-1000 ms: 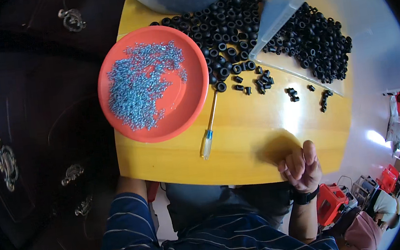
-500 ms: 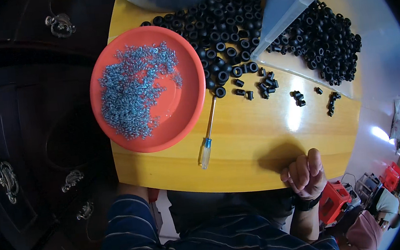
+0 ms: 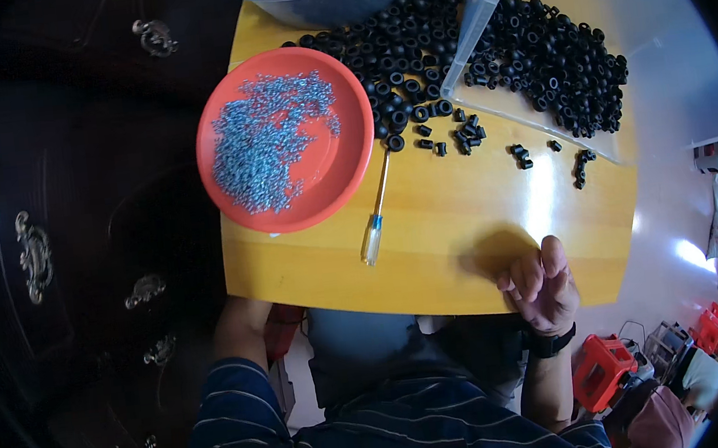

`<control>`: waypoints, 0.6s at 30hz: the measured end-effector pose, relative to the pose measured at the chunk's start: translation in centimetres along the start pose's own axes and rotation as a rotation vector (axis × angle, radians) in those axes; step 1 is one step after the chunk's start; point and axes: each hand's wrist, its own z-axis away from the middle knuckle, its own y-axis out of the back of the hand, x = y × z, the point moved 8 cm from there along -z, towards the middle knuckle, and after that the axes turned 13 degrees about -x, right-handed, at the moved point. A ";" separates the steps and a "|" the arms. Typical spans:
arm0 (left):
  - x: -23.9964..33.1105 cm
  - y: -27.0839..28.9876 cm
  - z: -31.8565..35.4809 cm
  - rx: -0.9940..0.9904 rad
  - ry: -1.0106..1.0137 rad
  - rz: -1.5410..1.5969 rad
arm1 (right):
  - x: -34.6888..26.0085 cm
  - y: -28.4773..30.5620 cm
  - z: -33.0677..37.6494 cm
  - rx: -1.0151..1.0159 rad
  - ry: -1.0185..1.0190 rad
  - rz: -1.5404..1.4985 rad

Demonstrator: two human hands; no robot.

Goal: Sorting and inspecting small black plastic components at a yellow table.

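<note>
My right hand (image 3: 542, 285) is at the front edge of the wooden table (image 3: 440, 242), palm partly up, with its fingers loosely curled. Nothing shows in it. My left forearm (image 3: 241, 325) runs under the table's front edge, and that hand is hidden. A red-orange round dish (image 3: 336, 169) at the left holds a heap of small metal springs (image 3: 259, 151). To its right lies a screwdriver (image 3: 375, 235) with a clear and blue handle, its tip by a black ring. Small black cylindrical parts (image 3: 466, 136) lie in little groups beyond my right hand.
Black ring-shaped parts (image 3: 394, 54) spread across the back of the table. A grey tub (image 3: 327, 4) of similar parts stands behind them. At the right, a clear plastic bin (image 3: 532, 123) on its side holds more black parts. Dark drawers (image 3: 56, 168) border the left. Red stools (image 3: 602, 373) stand lower right.
My view has shifted, so the dish and table sit further right and higher. More of my left forearm shows. My right hand keeps nearly the same curled pose.
</note>
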 end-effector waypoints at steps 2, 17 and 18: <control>0.1 0.8 1.2 0.015 0.016 -0.005 | -0.2 0.3 0.3 0.005 0.007 0.045; -5.5 -1.2 11.8 -0.047 0.253 0.350 | -0.1 -0.6 -0.4 -0.158 0.037 -0.082; -6.4 -1.8 13.1 -0.092 0.222 0.596 | 0.1 -0.8 -0.8 -0.188 0.032 -0.095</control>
